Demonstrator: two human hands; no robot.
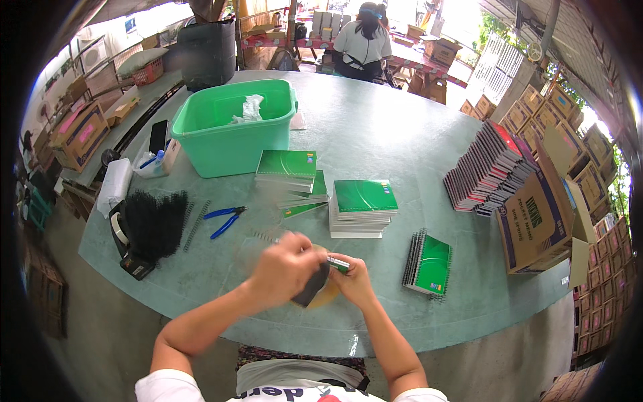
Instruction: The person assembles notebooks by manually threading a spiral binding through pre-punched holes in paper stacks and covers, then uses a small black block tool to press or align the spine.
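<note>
My right hand (353, 279) grips a small memo pad (311, 287); its dark face and a bit of green edge show. Over the pad's upper edge, my left hand (284, 268) is blurred, fingers closed around a thin black spiral wire (264, 236) that sticks out beyond it. How far the wire runs into the pad is hidden by the fingers. Beneath the pad lies something round and yellowish (328, 293). Just beyond my hands are a stack of green-covered pads (365, 208) and another green stack (287, 171). Spiral-bound green memo pads (429, 264) lie to the right.
At left are blue-handled pliers (224, 219), a heap of black spiral wires (157, 221), and a tape dispenser (130, 248). Farther back stands a green tub (234, 144). Red-covered notebooks (485, 171) and an open carton (542, 218) sit right. A person (363, 47) sits beyond the table.
</note>
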